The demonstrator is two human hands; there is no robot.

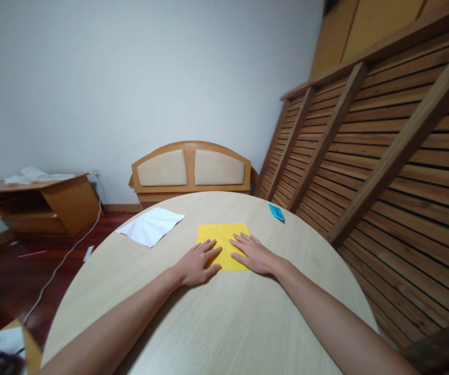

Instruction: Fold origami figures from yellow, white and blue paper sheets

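A square sheet of yellow paper (223,234) lies flat on the round, pale wooden table (224,328). My left hand (199,262) rests on the sheet's left side, palm down with fingers spread. On its right side lies my right hand (254,253), also flat, with the fingers apart and pointing inward. The hands cover the paper's lower left and right portions. A creased white sheet of paper (152,225) is on the table beyond my left hand. Past my right hand, near the table's far edge, sits a small blue packet (276,212).
A slatted wooden panel (403,172) leans along the right side. Behind the table stands a padded headboard (191,166). To the left are a low wooden cabinet (64,208) with papers on top and a white cable (70,252) across the dark floor.
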